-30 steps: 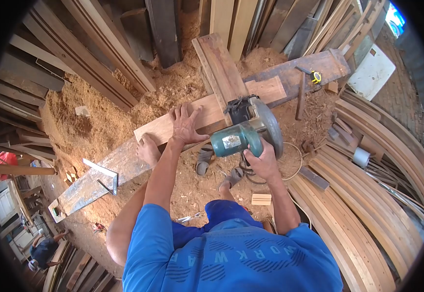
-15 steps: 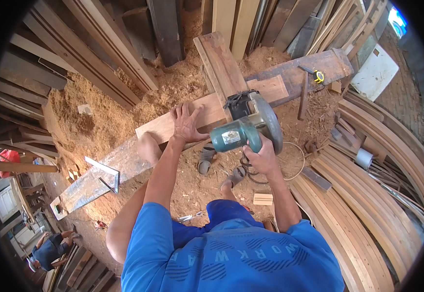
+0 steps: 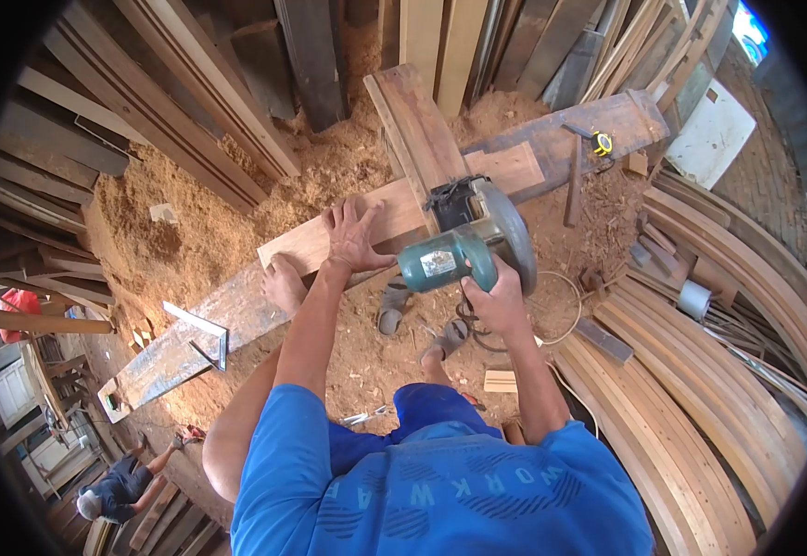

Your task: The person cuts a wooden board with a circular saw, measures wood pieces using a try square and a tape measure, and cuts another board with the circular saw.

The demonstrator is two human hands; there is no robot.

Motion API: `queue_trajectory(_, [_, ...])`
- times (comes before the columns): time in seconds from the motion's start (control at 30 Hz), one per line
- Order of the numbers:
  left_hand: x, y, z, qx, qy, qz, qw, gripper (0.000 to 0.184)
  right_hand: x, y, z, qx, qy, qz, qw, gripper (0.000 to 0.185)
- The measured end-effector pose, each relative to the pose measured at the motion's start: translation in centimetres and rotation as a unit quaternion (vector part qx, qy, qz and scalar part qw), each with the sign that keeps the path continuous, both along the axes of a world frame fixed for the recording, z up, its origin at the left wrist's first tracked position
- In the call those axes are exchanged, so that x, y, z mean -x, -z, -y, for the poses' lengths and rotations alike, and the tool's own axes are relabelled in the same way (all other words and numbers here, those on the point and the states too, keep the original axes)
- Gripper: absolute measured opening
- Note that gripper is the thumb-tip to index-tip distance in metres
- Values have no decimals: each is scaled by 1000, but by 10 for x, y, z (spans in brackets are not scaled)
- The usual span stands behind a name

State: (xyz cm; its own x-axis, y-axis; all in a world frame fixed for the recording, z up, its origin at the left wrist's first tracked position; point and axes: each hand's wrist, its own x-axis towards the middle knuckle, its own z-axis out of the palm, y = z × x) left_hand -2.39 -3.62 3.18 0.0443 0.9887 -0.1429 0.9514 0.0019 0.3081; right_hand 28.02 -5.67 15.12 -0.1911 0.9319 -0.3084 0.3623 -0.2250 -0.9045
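Observation:
My left hand point(image 3: 355, 239) presses flat with spread fingers on a pale wooden board point(image 3: 306, 236); its thumb points toward the saw's motor housing. My right hand point(image 3: 501, 298) is wrapped round the rear handle of a green circular saw point(image 3: 440, 262). The saw's grey guard point(image 3: 514, 227) faces right, hiding the blade and the cut line. Under the saw's front, a thicker wooden block point(image 3: 422, 125) lies crosswise over the board. A bare foot point(image 3: 283, 285) rests at the board's lower left edge. Beneath everything runs a long worn plank point(image 3: 222, 310).
A try square point(image 3: 204, 329) lies on the plank's left part, a yellow tape measure point(image 3: 602, 144) on its right. The saw's cord point(image 3: 575, 320) loops over the floor. Sandals point(image 3: 392, 306) stand below. Stacked timber point(image 3: 663, 408) and sawdust point(image 3: 162, 232) surround me. Another person point(image 3: 120, 486) crouches lower left.
The bare foot, blurred before, now rests with its toes at the board's edge. Both hands and the saw stay almost in place. The other person at lower left has shifted downward and right.

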Motion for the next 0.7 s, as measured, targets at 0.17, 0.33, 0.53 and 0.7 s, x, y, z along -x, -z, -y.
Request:
queue_trajectory(0.17, [-4,-11,-1,12,7,-21,1000,113,-31,-34,29,25,52,0,998,32])
queue_trajectory(0.33, [-5,-13,-2,20,6,-17,1000,115,-69,-43,47,74,95,-11,993,30])
queue_trajectory(0.53, [-4,-13,-3,27,5,-18,999,115,-85,-36,42,46,110,19,993,27])
queue_trajectory(0.7, [-4,-12,-4,35,6,-16,999,115,-89,-29,34,44,116,19,992,28])
